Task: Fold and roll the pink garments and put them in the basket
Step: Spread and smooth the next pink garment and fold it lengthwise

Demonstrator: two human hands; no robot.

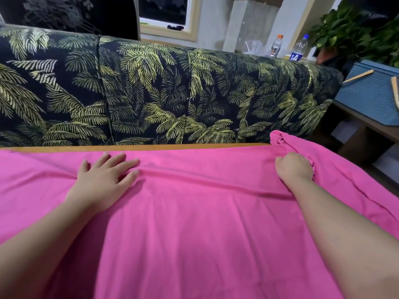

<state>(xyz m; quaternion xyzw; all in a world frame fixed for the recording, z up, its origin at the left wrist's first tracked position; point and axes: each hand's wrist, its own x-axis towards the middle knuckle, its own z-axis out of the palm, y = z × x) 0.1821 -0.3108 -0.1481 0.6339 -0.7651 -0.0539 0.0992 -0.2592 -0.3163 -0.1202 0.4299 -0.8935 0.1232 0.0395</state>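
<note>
A: Garment [194,223] orientation?

B: One pink garment, spread flat. Long axis runs left-right, across both forearms. A raised crease runs the same way, from the left hand [103,180] to the right hand [294,167].

A: Hands?

B: Left hand lies flat, fingers straight and spread, palm down on the cloth, fingertips at the crease. Holds nothing, just presses. Right hand is fisted, fingers curled round a bunch of fabric at the crease's right end. Cloth puckers just beyond and right of that fist.

A: Surface?

B: Wooden table edge [151,147] shows as a thin strip just beyond the left fingertips. Cloth covers the rest and drapes off to the right of the right hand.

A: Counts, materials?

B: One garment: thin, matte, soft knit look, shallow wrinkles fanning toward me. One sofa [151,93] beyond both hands, dark fabric with a palm-leaf print. One blue woven basket [371,98] far right of the right hand, rectangular, with two pale strap handles. Two clear plastic bottles [299,49] beyond the sofa back, one orange-capped, one blue-capped. One leafy plant [349,29] past the basket.
</note>
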